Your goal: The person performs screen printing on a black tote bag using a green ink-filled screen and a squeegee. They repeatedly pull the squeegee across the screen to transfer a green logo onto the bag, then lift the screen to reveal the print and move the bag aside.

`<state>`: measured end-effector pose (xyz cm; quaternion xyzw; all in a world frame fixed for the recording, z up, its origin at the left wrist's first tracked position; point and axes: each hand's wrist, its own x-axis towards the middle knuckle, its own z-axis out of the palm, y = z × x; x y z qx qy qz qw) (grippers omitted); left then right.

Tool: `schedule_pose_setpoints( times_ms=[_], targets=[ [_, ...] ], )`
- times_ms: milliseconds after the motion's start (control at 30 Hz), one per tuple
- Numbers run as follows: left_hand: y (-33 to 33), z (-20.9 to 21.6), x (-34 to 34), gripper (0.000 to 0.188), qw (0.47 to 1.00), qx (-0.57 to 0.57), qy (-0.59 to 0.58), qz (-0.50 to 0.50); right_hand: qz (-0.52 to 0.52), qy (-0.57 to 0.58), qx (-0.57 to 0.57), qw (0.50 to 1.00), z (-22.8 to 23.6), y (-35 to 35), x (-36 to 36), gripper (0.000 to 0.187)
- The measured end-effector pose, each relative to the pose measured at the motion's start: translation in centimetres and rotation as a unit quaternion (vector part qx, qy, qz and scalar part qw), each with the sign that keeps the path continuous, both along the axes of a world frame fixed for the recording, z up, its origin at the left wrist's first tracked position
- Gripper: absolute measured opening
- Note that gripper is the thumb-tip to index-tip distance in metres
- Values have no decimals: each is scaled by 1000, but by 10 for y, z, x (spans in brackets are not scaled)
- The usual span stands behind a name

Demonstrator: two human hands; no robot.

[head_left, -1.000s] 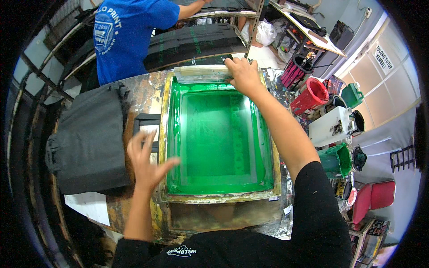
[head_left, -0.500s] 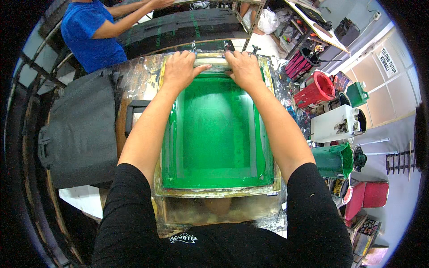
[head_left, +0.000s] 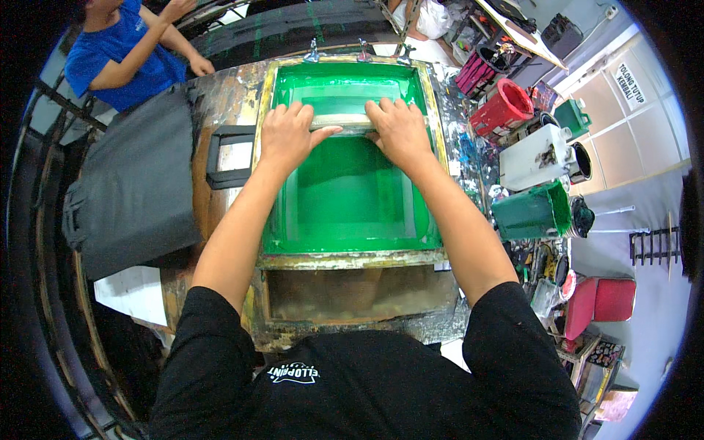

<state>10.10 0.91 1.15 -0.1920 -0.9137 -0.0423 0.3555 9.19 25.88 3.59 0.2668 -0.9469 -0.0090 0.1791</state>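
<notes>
The person's 2 bare hands grip a long, pale, straight-edged squeegee bar point(head_left: 345, 119) that lies crosswise over the upper part of a rectangular screen coated in glossy green ink point(head_left: 348, 198). The left hand point(head_left: 287, 136) is closed around the bar's left part, its fingers bent over the far side and its thumb stretched along the near side toward the middle. The right hand point(head_left: 400, 132) grasps the right part the same way, fingers folded over and thumb on the near side, pointing inward; the tips of the fingers on both hands are hidden behind the bar. A short stretch of the bar shows between the 2 thumbs, which are near each other but apart. Around the screen runs a yellowed, paint-smeared wooden frame point(head_left: 352, 259), lying on a paint-stained worktable point(head_left: 235, 88), with small metal clamps point(head_left: 312, 53) standing at its far edge. Just left of the frame lies a flat black looped strap point(head_left: 229, 178), and beyond that a broad pile of dark grey fabric point(head_left: 139, 183). To the right stand a red bucket point(head_left: 500, 108), a whitish plastic jug point(head_left: 532, 161) and a green ink-streaked bucket point(head_left: 529, 211). At the upper left is a co-worker in a blue shirt point(head_left: 110, 51).
</notes>
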Motion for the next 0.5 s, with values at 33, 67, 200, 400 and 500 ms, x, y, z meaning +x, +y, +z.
schedule_pose_setpoints(
  times_ms=[33,67,200,400,500],
  targets=[
    [1,2,12,61,1000,-1,-1,-1,3,-2,-2,1000,0,2,11,49],
    [3,2,24,61,1000,4,-8,-5,6,-3,-5,1000,0,4,22,47],
    [3,5,72,59,1000,14,-24,-11,13,9,5,1000,0,6,68,38],
    [8,8,138,58,998,11,-68,-15,21,2,-5,1000,2,13,135,27],
    [14,12,169,57,996,22,-89,-17,17,-11,7,1000,6,19,167,26]
  ],
)
